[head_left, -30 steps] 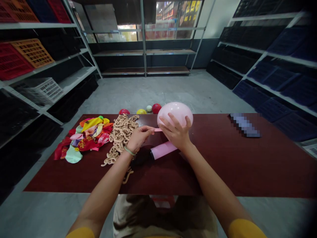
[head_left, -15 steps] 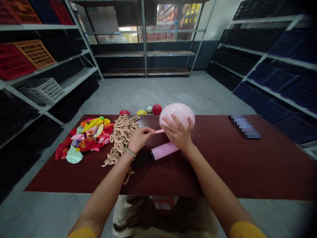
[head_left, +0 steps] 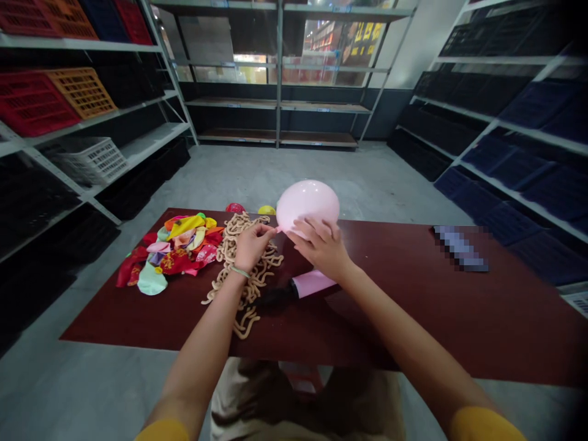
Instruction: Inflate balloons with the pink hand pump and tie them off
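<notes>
A blown-up pink balloon (head_left: 309,199) is held above the table's far edge. My left hand (head_left: 252,245) pinches its neck between thumb and fingertips, left of the round body. My right hand (head_left: 321,248) lies against the balloon's near side, fingers bent over its surface. Below that hand a pink tube with a black end (head_left: 315,283), looking like a balloon hand pump, rests on the table, partly hidden by my right wrist. Tangled beige cord-like pieces (head_left: 271,260) lie under and around my left hand. Left of them is a heap of limp, mixed-colour balloons (head_left: 179,245).
The dark red table (head_left: 436,318) stretches out before me. A pixelated flat object (head_left: 460,248) lies on its right side. Past the far edge show a red balloon (head_left: 235,207) and a yellow one (head_left: 267,210). Shelves with crates (head_left: 82,92) stand around the room.
The balloon has moved left, and its neck is now shorter between my left fingers and the body. My right hand has slid lower on it. The view has shifted slightly.
</notes>
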Motion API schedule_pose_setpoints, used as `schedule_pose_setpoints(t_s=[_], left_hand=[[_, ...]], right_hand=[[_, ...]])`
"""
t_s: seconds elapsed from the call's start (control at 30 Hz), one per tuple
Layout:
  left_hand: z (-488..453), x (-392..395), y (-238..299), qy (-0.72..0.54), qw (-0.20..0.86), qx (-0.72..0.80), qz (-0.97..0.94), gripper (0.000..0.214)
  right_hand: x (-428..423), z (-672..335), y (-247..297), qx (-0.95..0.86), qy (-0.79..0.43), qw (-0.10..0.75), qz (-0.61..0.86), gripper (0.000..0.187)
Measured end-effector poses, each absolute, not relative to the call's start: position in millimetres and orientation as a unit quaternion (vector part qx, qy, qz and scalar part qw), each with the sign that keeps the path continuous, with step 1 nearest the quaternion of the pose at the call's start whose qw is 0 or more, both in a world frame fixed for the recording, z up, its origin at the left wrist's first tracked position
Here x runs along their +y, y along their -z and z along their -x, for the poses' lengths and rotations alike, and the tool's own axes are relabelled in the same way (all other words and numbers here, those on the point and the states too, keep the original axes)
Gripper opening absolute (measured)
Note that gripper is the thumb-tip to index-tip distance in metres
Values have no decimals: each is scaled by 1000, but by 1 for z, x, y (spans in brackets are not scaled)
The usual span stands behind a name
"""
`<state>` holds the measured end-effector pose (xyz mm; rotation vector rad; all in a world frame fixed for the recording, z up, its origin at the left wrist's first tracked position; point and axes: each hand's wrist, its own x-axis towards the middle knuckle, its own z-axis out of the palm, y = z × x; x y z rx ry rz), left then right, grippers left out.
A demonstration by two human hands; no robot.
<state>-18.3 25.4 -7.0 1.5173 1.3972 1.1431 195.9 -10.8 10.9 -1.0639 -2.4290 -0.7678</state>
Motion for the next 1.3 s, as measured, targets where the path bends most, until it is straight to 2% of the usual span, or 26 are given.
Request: schedule_pose_setpoints(t_s=[0.07,0.23,0.33,0.47,0.57,0.73,0.8,0.9,1.1,1.2,1.3], left_hand=[[23,30,11,-448,370,562,-589,30],[25,36,20,-448,352,574,-589,35],[26,39,24,-452,352,565,-594,35],[27,40,27,-465,361,560,-583,31],[28,39,26,-465,381,559,-570,30],[25,38,25,-470,382,555,-570,32],[23,38,27,-472,377,550,-577,32],[18,37,27,-471,350,550,-594,28],[7,25,21,-458,256,535,-662,24],[2,18,21,-468,183,502,-704,24],[-1,13,23,-485,116,459,-735,22]], right_hand=[[-8,-187,-13,-901,190,135,367,27],[0,-151,-13,-925,5,21,378,19],[4,-131,-8,-922,-14,-10,387,15],[5,-123,-3,-918,-12,-22,396,19],[2,-136,-14,-916,-38,3,399,10],[-2,-172,-55,-842,-226,165,461,11],[-2,-181,-71,-804,-262,217,488,12],[0,-187,-92,-784,-250,251,509,14],[8,-183,-120,-801,-105,262,529,19],[17,-171,-128,-807,-48,237,539,20],[28,-157,-130,-813,-4,175,555,21]])
